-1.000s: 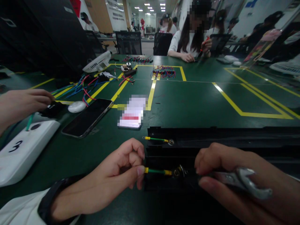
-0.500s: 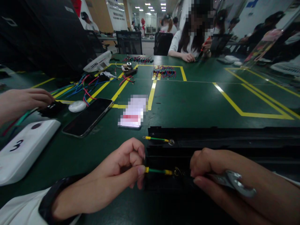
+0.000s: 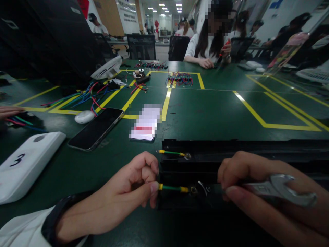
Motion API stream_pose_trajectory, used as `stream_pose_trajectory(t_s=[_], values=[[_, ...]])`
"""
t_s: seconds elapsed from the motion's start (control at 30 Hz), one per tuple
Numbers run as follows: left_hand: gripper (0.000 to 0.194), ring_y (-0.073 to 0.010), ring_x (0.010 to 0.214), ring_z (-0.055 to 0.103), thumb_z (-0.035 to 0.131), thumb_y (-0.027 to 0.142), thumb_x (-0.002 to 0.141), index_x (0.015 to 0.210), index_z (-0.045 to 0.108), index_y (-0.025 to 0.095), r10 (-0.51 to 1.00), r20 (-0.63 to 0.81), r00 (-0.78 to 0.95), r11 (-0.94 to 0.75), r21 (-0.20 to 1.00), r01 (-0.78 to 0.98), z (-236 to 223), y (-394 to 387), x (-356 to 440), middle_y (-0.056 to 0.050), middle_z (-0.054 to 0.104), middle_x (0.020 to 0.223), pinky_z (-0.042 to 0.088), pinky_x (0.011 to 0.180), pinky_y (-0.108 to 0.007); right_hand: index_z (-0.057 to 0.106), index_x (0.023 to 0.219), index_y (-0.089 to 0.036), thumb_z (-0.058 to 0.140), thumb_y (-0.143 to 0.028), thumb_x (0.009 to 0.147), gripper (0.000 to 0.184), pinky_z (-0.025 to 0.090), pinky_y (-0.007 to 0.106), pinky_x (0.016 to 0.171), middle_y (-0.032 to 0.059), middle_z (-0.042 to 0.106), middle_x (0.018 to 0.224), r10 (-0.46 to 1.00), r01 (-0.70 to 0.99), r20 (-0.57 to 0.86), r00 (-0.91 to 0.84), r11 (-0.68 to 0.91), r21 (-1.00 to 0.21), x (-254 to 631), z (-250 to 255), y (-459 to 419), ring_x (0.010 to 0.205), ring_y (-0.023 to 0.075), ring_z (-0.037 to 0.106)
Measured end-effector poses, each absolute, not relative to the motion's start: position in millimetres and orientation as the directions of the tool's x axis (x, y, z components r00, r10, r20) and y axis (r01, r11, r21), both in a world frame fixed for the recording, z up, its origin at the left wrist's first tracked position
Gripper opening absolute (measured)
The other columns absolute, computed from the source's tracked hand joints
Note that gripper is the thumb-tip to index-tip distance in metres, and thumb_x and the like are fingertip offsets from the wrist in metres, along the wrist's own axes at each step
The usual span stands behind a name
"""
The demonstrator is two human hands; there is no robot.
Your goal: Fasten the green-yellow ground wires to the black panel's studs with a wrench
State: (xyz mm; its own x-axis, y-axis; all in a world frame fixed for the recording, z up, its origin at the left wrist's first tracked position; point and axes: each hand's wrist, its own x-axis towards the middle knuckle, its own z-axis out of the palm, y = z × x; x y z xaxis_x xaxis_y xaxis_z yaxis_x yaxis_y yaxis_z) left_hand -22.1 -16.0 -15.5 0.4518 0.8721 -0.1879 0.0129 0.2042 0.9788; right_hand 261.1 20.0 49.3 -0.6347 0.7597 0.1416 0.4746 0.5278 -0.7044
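My left hand [image 3: 125, 188] pinches the yellow end of a short green wire [image 3: 171, 188] between thumb and fingertips. The wire's other end meets a fastener [image 3: 193, 190] in the nearer black metal channel [image 3: 177, 202]. My right hand [image 3: 244, 175] is closed around a silver wrench [image 3: 280, 188]. Its open jaw points right, behind the fingers; the end toward the fastener looks dark and blurred, just right of it and apart from it. A matching green wire [image 3: 172, 152] with yellow ends lies fastened in the farther black channel [image 3: 231, 152].
Beyond my left hand lie a dark phone [image 3: 96, 128], a lit phone [image 3: 145, 123], a white case [image 3: 84, 117] and a white box marked 3 [image 3: 28, 164]. Bundled wires [image 3: 180, 79] sit farther back. Another person's hand [image 3: 10, 111] is at left; a person [image 3: 205, 51] sits opposite.
My right hand and the wrench have moved right, and the wrench's far end has come away from the fastener. My left hand keeps still. The other person's hand at left has drawn back leftward.
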Motion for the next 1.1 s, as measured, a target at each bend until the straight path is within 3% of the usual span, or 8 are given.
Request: stream_pose_trajectory(t_s=[0.07,0.2,0.37,0.63,0.77,0.9,1.0,1.1], values=[[0.007,-0.0102,0.066,0.056,0.053,0.022,0.103,0.106,0.048,0.024,0.874,-0.186,0.449,0.202,0.979,0.012,-16,-16,-22,0.005,0.064,0.076,0.042,0.059,-0.021,0.06,0.084,-0.03,0.061,-0.026,0.093,0.01,0.046,0.02,0.042,-0.008,0.064,0.065,0.764,0.529,0.072,-0.641,0.508,-0.68,261,48,17,0.048,0.0108,0.059],[0.007,-0.01,0.066,0.056,0.053,0.02,0.103,0.106,0.048,0.024,0.872,-0.195,0.45,0.21,0.978,0.016,-15,-15,-22,0.005,0.064,0.076,0.042,0.06,-0.021,0.063,0.08,-0.029,0.067,-0.034,0.089,0.011,0.045,0.022,0.041,-0.0065,0.065,0.063,0.781,0.564,0.095,-0.617,0.523,-0.639,258,42,12,0.046,0.0127,0.058],[0.007,-0.0097,0.065,0.055,0.053,0.019,0.102,0.104,0.048,0.023,0.871,-0.193,0.452,0.218,0.976,-0.005,-13,-15,-22,0.005,0.064,0.074,0.041,0.059,-0.02,0.062,0.08,-0.028,0.067,-0.022,0.085,0.01,0.046,0.021,0.044,-0.0084,0.066,0.063,0.741,0.548,0.097,-0.664,0.571,-0.611,254,41,12,0.049,0.0116,0.059],[0.006,-0.0096,0.066,0.054,0.052,0.021,0.104,0.107,0.048,0.025,0.87,-0.184,0.458,0.209,0.978,-0.004,-17,-16,-24,0.005,0.064,0.076,0.041,0.06,-0.02,0.064,0.086,-0.033,0.06,-0.021,0.092,0.014,0.048,0.022,0.049,-0.0097,0.072,0.075,0.747,0.564,0.029,-0.664,0.526,-0.637,254,48,17,0.063,0.0137,0.066],[0.006,-0.0102,0.067,0.055,0.053,0.022,0.104,0.106,0.048,0.025,0.871,-0.182,0.457,0.21,0.978,-0.01,-17,-17,-24,0.006,0.063,0.076,0.042,0.061,-0.021,0.062,0.085,-0.031,0.056,-0.024,0.096,0.015,0.047,0.02,0.048,-0.0095,0.068,0.07,0.735,0.565,-0.031,-0.677,0.492,-0.663,254,56,21,0.056,0.0111,0.061],[0.006,-0.0106,0.067,0.056,0.053,0.022,0.103,0.106,0.048,0.024,0.871,-0.187,0.454,0.212,0.977,-0.003,-16,-16,-23,0.005,0.064,0.076,0.042,0.061,-0.021,0.06,0.081,-0.029,0.058,-0.025,0.095,0.015,0.045,0.018,0.043,-0.0094,0.06,0.06,0.765,0.537,0.037,-0.643,0.485,-0.69,255,56,21,0.047,0.0095,0.055],[0.007,-0.0105,0.066,0.056,0.054,0.022,0.103,0.106,0.048,0.024,0.871,-0.189,0.454,0.211,0.977,0.002,-14,-15,-22,0.004,0.064,0.076,0.042,0.061,-0.021,0.06,0.081,-0.029,0.06,-0.022,0.092,0.013,0.044,0.019,0.041,-0.0086,0.061,0.06,0.778,0.557,0.054,-0.626,0.495,-0.667,254,52,19,0.046,0.0103,0.056],[0.007,-0.0106,0.066,0.056,0.054,0.022,0.103,0.105,0.048,0.024,0.872,-0.188,0.452,0.214,0.977,-0.007,-14,-15,-22,0.005,0.064,0.075,0.042,0.061,-0.021,0.062,0.081,-0.028,0.063,-0.03,0.092,0.011,0.045,0.02,0.042,-0.007,0.064,0.062,0.783,0.568,0.076,-0.618,0.511,-0.645,252,47,17,0.047,0.0112,0.057]])
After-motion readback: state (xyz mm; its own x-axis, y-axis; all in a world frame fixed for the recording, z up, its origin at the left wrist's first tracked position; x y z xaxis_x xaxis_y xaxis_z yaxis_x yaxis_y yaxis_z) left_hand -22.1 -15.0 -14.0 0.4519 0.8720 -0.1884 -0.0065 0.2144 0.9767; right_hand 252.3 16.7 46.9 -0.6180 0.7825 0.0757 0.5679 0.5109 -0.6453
